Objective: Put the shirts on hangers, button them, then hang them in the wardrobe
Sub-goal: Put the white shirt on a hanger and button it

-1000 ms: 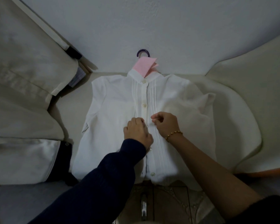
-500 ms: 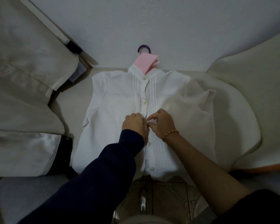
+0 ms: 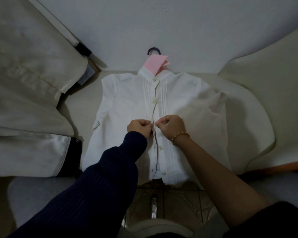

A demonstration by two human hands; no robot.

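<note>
Pinching one white shirt (image 3: 127, 100): left hand (image 3: 139, 128), right hand (image 3: 172, 127).

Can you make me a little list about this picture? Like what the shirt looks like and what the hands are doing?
shirt: white shirt, lying flat, front up
hanger: purple hanger hook sticks out above the collar
tag: pink tag at the collar
hands: left hand and right hand each pinch a front edge at the middle
wrist: gold bracelet on the right wrist
done up: top two buttons look closed
not done: lower two buttons, where the front gapes open
</note>
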